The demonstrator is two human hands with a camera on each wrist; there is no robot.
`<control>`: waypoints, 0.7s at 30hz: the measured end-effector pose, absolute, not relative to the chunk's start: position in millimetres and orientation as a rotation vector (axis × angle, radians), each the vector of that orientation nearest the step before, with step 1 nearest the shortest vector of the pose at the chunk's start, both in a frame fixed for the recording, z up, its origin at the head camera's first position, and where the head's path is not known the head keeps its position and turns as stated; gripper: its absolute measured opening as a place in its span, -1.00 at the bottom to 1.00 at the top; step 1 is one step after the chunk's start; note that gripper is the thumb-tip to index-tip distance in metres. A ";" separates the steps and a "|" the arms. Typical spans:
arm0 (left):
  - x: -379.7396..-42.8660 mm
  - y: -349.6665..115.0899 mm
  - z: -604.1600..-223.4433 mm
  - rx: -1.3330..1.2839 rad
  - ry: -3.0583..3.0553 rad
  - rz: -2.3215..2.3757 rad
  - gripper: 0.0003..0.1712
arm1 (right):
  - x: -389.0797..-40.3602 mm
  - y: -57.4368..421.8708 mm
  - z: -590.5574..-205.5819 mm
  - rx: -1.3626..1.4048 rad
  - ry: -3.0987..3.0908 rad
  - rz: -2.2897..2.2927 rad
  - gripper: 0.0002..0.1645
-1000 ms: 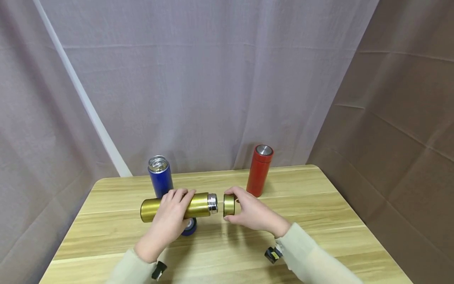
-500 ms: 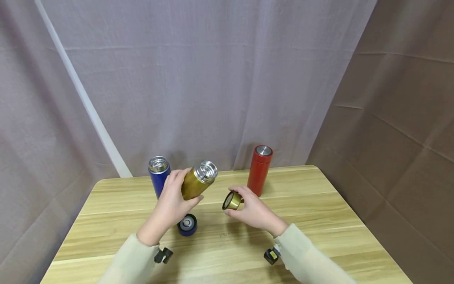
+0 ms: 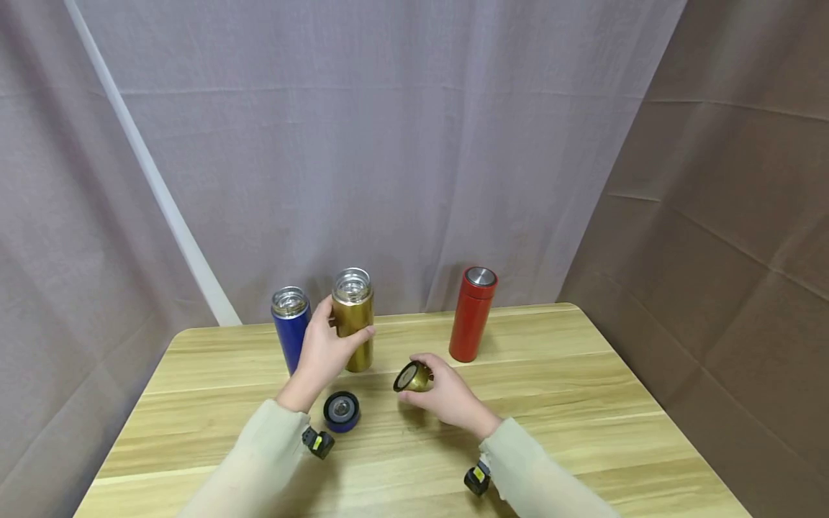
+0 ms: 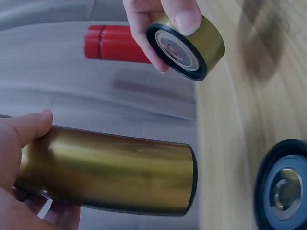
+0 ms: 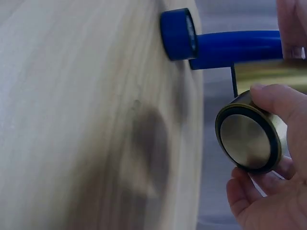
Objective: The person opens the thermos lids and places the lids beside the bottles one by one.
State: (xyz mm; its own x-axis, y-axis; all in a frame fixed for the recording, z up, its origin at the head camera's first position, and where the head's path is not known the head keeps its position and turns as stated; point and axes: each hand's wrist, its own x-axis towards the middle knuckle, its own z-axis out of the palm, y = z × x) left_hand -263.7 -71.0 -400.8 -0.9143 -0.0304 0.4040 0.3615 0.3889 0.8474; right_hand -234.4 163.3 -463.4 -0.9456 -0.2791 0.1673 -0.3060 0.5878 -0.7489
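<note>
My left hand [image 3: 327,350] grips a gold thermos bottle [image 3: 354,316], lidless and upright, its steel mouth facing up. In the left wrist view the bottle's dark base [image 4: 193,179] shows close to the tabletop. My right hand [image 3: 447,392] pinches the gold lid [image 3: 414,377] between thumb and fingers, above the table. The lid is tilted, its black-ringed inner side turned left. Just left of the gold bottle stands a blue thermos [image 3: 291,327] without its lid, partly behind my left hand. Its blue lid [image 3: 342,412] lies on the table with the inside up.
A red thermos [image 3: 473,316] with its lid on stands at the back right of the wooden table [image 3: 583,403]. Grey curtains [image 3: 401,144] hang behind the table, and a brown one [image 3: 732,252] on the right.
The gold bottle has turned from lying sideways to upright and moved back beside the blue thermos. My right hand has drawn the gold lid away from its mouth and tilted it.
</note>
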 end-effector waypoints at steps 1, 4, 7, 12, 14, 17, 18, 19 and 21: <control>-266.7 -70.2 -403.3 -0.271 -2.301 -1.547 -0.24 | -235.1 162.1 -465.6 0.511 -2.774 1.319 -0.17; -277.3 -67.5 -410.5 -0.248 -2.317 -1.560 -0.26 | -238.6 158.5 -473.3 0.516 -2.782 1.314 -0.19; -288.2 -64.7 -416.6 -0.251 -2.336 -1.566 -0.27 | -242.8 154.3 -480.8 0.515 -2.791 1.311 -0.21; -303.5 -61.7 -428.2 -0.248 -2.362 -1.585 -0.27 | -247.8 146.1 -490.5 0.526 -2.816 1.329 -0.22; -307.6 -61.1 -434.1 -0.224 -2.381 -1.582 -0.27 | -248.3 143.3 -493.4 0.540 -2.836 1.308 -0.19; -310.7 -60.6 -441.9 -0.205 -2.410 -1.567 -0.27 | -247.9 140.4 -497.7 0.574 -2.867 1.243 -0.13; -311.0 -60.5 -444.1 -0.202 -2.416 -1.568 -0.26 | -247.4 139.9 -499.1 0.586 -2.874 1.214 -0.11; -311.1 -60.3 -446.1 -0.195 -2.422 -1.566 -0.26 | -247.1 139.7 -500.8 0.596 -2.881 1.186 -0.11; -311.3 -60.2 -449.8 -0.193 -2.423 -1.565 -0.27 | -246.5 139.8 -504.4 0.614 -2.885 1.149 -0.12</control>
